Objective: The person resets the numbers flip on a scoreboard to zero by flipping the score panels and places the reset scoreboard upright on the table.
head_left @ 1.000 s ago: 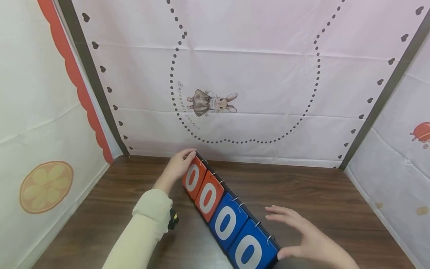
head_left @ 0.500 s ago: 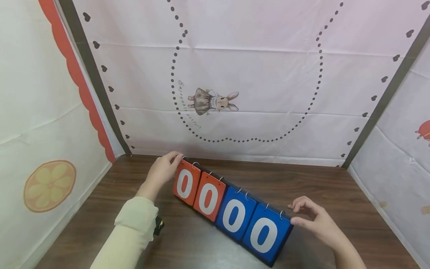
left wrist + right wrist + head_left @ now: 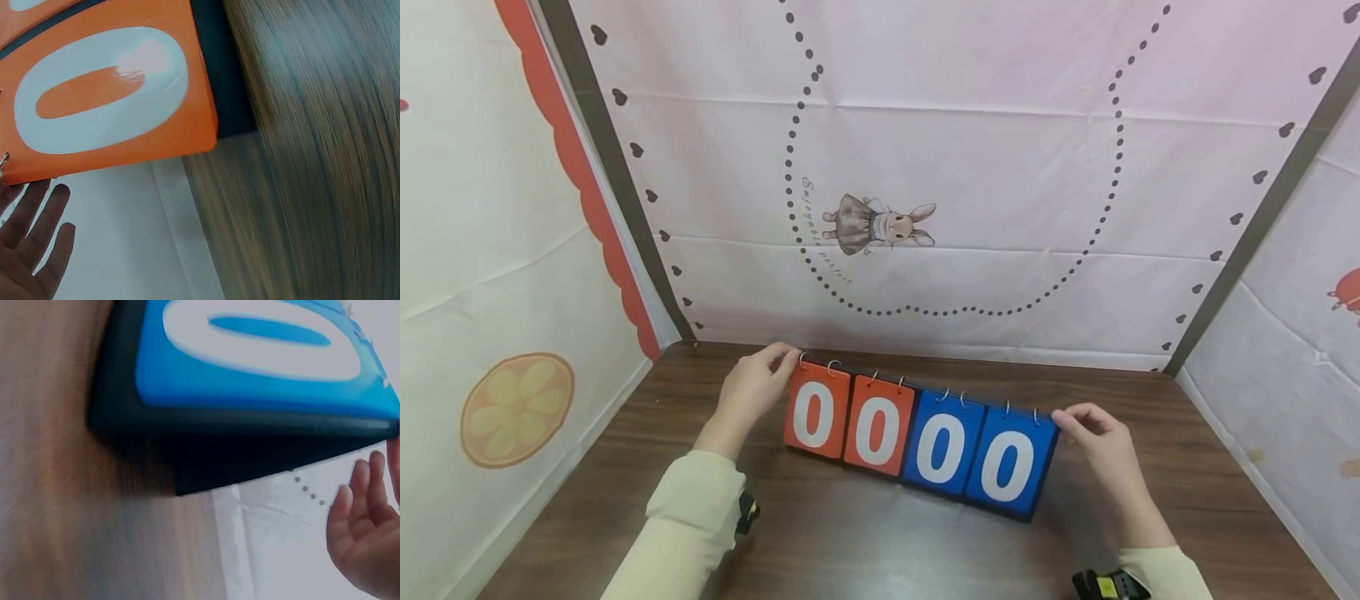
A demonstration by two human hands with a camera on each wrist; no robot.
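A flip scoreboard [image 3: 910,435] stands on the brown table, its right end a little nearer to me than its left. It carries two red cards and two blue cards, each with a white 0, hung on metal rings along the black top edge. My left hand [image 3: 747,393] pinches the top left corner; in the left wrist view several fingers of this hand [image 3: 31,247] spread beneath the red end. At the top right corner my right hand [image 3: 1101,442] pinches the board between thumb and forefinger. The right wrist view shows the folded black stand [image 3: 219,456] behind the blue card.
The wood-grain table [image 3: 895,554] ends at a white printed cloth wall [image 3: 1000,200] behind the board. Cloth panels rise on both sides, the left one with an orange slice print [image 3: 517,410]. Black bands with yellow parts circle both wrists.
The scoreboard has swung from a steep diagonal to nearly crosswise, its right end moving away from me. My right hand has moved back with that end and now pinches its corner.
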